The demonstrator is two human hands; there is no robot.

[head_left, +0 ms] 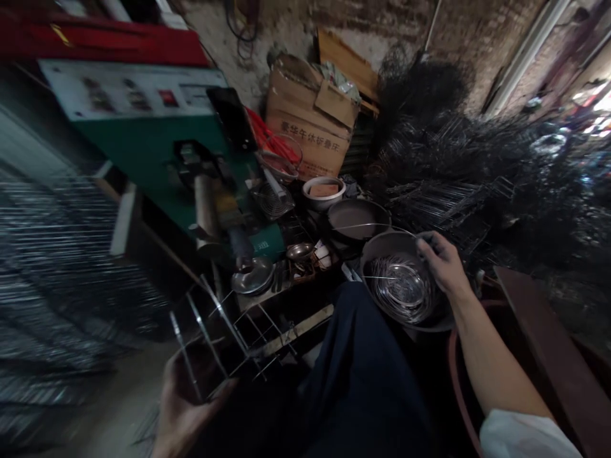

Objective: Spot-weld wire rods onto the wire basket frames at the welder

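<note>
At the lower left, my left hand [188, 401] is closed around one end of a metal wire rack [248, 334], which tilts up towards the machine. My right hand [443, 264], over a dark round pan [377, 254], pinches a thin metal wire [367, 224] that bends away to the left. In that pan lies a bundle of shiny wire pieces [405, 286]; one straight wire sticks out to the left. Facing the rack is a green machine [157, 149] with a metal shaft [205, 210], blurred by motion. A metal bowl [255, 277] stands below it.
Behind the pan are another dark pan [358, 219] and a white bowl [323, 191] holding a reddish block. A cardboard box [310, 121] leans near the brick wall. Piles of wire racks [439, 172] fill the right side. A reddish tub [456, 381] stands beside my right arm.
</note>
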